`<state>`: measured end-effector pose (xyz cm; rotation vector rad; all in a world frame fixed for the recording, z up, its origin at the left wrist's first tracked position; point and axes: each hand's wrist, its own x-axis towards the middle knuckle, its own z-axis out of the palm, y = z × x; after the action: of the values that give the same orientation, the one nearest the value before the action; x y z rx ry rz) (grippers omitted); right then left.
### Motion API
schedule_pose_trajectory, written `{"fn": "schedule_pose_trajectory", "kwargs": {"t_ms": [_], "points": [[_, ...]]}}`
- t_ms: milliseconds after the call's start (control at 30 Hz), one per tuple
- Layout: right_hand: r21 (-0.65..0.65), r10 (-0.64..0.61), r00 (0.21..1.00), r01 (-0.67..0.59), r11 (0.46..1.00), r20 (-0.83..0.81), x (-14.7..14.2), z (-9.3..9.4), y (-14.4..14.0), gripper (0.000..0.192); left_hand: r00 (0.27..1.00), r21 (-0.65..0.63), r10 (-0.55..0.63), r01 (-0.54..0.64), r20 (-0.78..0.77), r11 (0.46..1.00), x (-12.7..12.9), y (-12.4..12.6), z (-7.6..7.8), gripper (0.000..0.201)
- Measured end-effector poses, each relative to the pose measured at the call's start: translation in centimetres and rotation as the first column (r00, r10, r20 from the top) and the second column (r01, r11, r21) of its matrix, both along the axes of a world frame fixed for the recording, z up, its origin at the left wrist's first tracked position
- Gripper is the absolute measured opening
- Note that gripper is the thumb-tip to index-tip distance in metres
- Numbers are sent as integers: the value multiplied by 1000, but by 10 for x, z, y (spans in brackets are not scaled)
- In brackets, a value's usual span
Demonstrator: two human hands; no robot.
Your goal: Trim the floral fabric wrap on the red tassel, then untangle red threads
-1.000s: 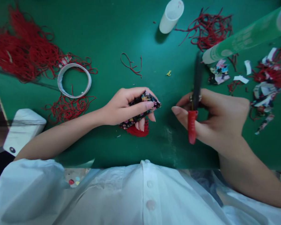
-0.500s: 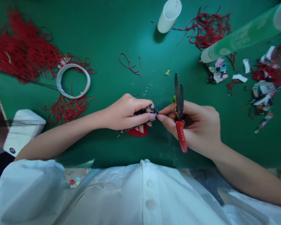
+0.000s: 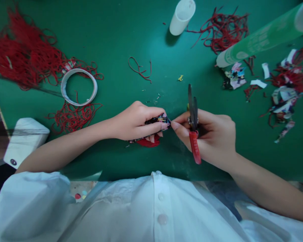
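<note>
Head view: left hand point(image 3: 135, 121) grip tight around floral fabric point(image 3: 159, 119), right hand point(image 3: 212, 136) around scissors point(image 3: 193, 124).

- The green bench point(image 3: 131, 37) lies bare in a broad band from its middle toward the far edge, with only a short red thread scrap point(image 3: 140, 69) and a yellow crumb point(image 3: 181, 78) on it.
- On the left, a red thread heap point(image 3: 22, 58), a white tape ring point(image 3: 79, 86) and a smaller thread tangle point(image 3: 74, 114) crowd the way.
- A white cup point(image 3: 181, 16) stands at the far edge, another red thread bundle point(image 3: 226, 30) just beside it.
- On the right, a green tube point(image 3: 262, 37) lies slanted across the bench, with cut scraps point(image 3: 285, 90) strewn beneath it.
- Between the scraps and the right hand point(image 3: 212, 137) a bare strip stays open.
- The near edge before the white shirt point(image 3: 156, 208) is narrow but free.
</note>
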<state>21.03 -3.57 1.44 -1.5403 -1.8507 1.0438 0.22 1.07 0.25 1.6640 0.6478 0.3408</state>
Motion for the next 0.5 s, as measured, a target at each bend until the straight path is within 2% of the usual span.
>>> {"fn": "schedule_pose_trajectory", "kwargs": {"t_ms": [500], "points": [[-38,21,998,-24,999,-65,0,2,3,28,1000,10,10,-10,24,1000,0,1,2,21]]}}
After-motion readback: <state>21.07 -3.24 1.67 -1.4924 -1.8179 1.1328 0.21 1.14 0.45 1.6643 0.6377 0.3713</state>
